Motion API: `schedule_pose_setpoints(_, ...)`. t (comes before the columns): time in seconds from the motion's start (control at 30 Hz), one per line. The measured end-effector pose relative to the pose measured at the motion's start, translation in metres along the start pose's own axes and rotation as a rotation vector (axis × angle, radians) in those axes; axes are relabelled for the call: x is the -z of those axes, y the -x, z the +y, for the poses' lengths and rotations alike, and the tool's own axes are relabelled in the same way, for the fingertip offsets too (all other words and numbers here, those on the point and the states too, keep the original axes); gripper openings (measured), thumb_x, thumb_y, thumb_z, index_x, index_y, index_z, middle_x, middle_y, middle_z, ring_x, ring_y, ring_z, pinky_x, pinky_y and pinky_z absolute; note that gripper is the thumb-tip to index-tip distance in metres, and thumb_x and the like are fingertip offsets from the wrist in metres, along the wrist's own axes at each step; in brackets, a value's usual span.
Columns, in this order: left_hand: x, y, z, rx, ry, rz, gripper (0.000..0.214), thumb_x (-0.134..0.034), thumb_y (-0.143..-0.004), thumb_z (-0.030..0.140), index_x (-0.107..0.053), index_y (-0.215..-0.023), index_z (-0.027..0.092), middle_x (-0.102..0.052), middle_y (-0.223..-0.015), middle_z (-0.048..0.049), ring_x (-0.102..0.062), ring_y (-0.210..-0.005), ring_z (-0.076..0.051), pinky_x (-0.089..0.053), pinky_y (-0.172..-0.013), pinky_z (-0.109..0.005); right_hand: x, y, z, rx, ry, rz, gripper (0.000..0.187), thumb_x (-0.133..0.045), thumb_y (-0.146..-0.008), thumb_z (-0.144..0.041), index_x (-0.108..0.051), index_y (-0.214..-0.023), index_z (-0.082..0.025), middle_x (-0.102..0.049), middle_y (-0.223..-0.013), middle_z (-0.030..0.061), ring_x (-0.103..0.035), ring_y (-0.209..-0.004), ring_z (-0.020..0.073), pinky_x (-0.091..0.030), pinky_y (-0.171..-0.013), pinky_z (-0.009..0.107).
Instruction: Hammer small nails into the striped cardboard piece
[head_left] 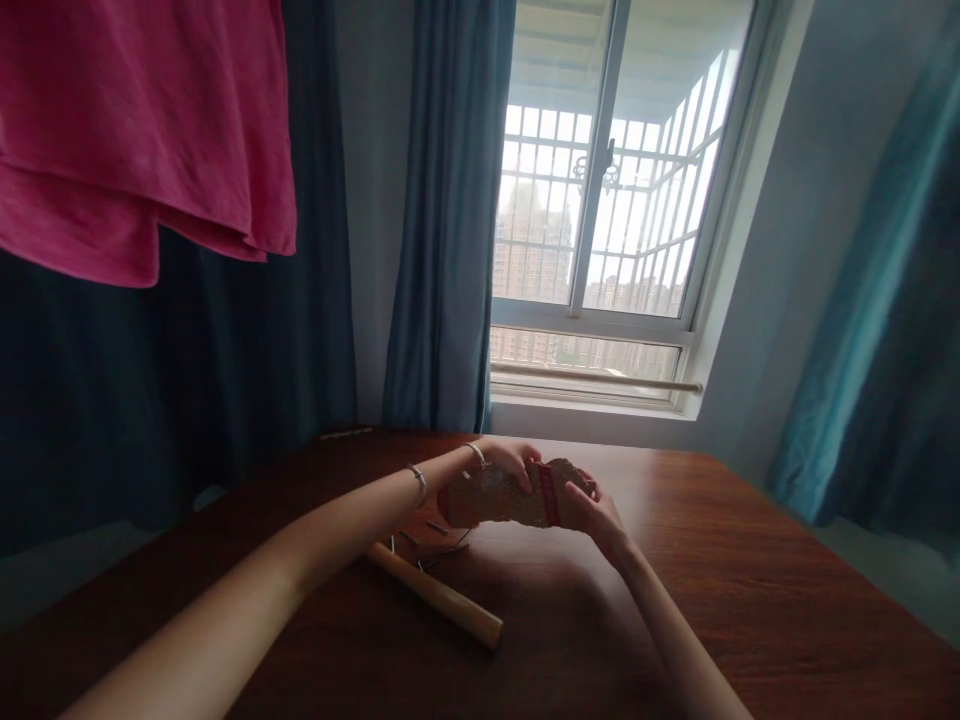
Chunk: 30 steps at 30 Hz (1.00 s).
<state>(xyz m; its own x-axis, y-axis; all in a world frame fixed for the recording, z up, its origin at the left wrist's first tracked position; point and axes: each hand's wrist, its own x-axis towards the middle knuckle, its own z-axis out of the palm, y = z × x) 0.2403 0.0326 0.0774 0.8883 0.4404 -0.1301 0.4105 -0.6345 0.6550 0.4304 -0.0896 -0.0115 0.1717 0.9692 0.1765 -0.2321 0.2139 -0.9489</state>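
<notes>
A rough tan-brown piece with dark red bands [491, 498], perhaps a block, is held between both hands just above the table. My left hand [514, 460] lies over its top, fingers curled down on it. My right hand [596, 500] grips its right end, with the thumb on the near side. Below my left forearm a round wooden handle [442, 597] lies slantwise on the table; its far end is hidden by the arm. Several thin nail-like metal pieces [446, 549] are scattered between the handle and the banded piece.
The brown wooden table [697, 590] reaches to the wall under a barred window [592, 200]. Blue curtains [442, 220] hang at the back and on the right. A pink cloth [150, 130] hangs at the upper left.
</notes>
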Motion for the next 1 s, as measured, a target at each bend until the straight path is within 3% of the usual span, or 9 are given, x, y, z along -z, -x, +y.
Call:
schedule_pose_setpoints(0.13, -0.024, -0.036, 0.019, -0.012, 0.113, -0.089, 0.035, -0.070, -0.053, 0.021, -0.065, -0.088, 0.019, -0.067, -0.083, -0.0038, -0.059, -0.067, -0.020, -0.045, -0.053, -0.027, 0.045, 0.008, 0.001, -0.060, -0.062, 0.037, 0.058, -0.077, -0.054, -0.032, -0.056, -0.106, -0.016, -0.067, -0.092, 0.0091, -0.065, -0.074, 0.0235, -0.053, -0.064, 0.037)
schedule_pose_setpoints(0.27, -0.029, -0.057, 0.022, 0.072, 0.159, -0.166, 0.035, -0.067, -0.057, 0.027, -0.065, -0.090, 0.016, -0.067, -0.079, -0.0060, -0.058, -0.063, -0.021, -0.047, -0.054, -0.030, 0.068, 0.009, -0.001, -0.085, -0.104, 0.015, 0.046, -0.075, -0.058, -0.031, -0.060, -0.098, -0.015, -0.069, -0.089, 0.0092, -0.065, -0.071, 0.0230, -0.053, -0.065, 0.037)
schedule_pose_setpoints(0.43, -0.034, -0.067, 0.004, 0.094, 0.139, -0.166, 0.039, -0.066, -0.058, 0.027, -0.064, -0.093, 0.011, -0.066, -0.083, -0.0106, -0.058, -0.063, -0.021, -0.047, -0.054, -0.030, 0.070, 0.007, 0.002, -0.117, -0.111, 0.017, 0.051, -0.076, -0.058, -0.030, -0.058, -0.103, -0.017, -0.068, -0.094, 0.0092, -0.066, -0.073, 0.0241, -0.055, -0.064, 0.039)
schedule_pose_setpoints(0.57, -0.044, -0.072, -0.014, 0.105, 0.142, -0.151, 0.043, -0.064, -0.059, 0.029, -0.062, -0.099, 0.012, -0.065, -0.087, -0.0077, -0.059, -0.069, -0.020, -0.048, -0.061, -0.030, 0.067, 0.007, 0.004, -0.180, -0.032, 0.027, 0.056, -0.074, -0.061, -0.033, -0.053, -0.112, -0.021, -0.065, -0.102, 0.0099, -0.065, -0.075, 0.0238, -0.056, -0.057, 0.036)
schedule_pose_setpoints(0.67, -0.050, -0.072, -0.018, 0.104, 0.126, -0.131, 0.043, -0.065, -0.057, 0.029, -0.063, -0.096, 0.011, -0.065, -0.085, -0.0074, -0.058, -0.070, -0.021, -0.047, -0.062, -0.029, 0.063, 0.007, 0.004, -0.213, 0.031, 0.093, 0.078, -0.075, -0.057, -0.035, -0.039, -0.127, -0.029, -0.055, -0.120, 0.0112, -0.065, -0.079, 0.0262, -0.056, -0.051, 0.037)
schedule_pose_setpoints(0.77, -0.055, -0.068, -0.018, 0.123, 0.132, -0.097, 0.041, -0.066, -0.056, 0.028, -0.064, -0.094, 0.011, -0.065, -0.082, -0.0075, -0.057, -0.070, -0.021, -0.045, -0.060, -0.028, 0.058, 0.008, 0.010, -0.150, 0.101, 0.159, 0.097, -0.077, -0.054, -0.035, -0.023, -0.134, -0.037, -0.042, -0.134, 0.0106, -0.064, -0.083, 0.0280, -0.056, -0.046, 0.036)
schedule_pose_setpoints(0.87, -0.058, -0.062, -0.019, 0.158, 0.151, -0.077, 0.042, -0.069, -0.056, 0.032, -0.064, -0.093, 0.012, -0.065, -0.079, -0.0071, -0.057, -0.068, -0.021, -0.044, -0.057, -0.027, 0.057, 0.006, 0.020, -0.108, 0.176, 0.113, 0.087, -0.075, -0.054, -0.036, -0.033, -0.130, -0.033, -0.045, -0.131, 0.0094, -0.064, -0.082, 0.0282, -0.055, -0.043, 0.035)
schedule_pose_setpoints(1.0, -0.058, -0.054, -0.027, 0.184, 0.116, -0.049, 0.047, -0.071, -0.054, 0.042, -0.064, -0.091, 0.013, -0.064, -0.076, -0.0052, -0.056, -0.064, -0.019, -0.044, -0.055, -0.027, 0.062, -0.002, 0.034, -0.064, 0.246, 0.093, 0.072, -0.073, -0.053, -0.035, -0.046, -0.118, -0.026, -0.061, -0.109, 0.0071, -0.064, -0.076, 0.0261, -0.055, -0.048, 0.036)
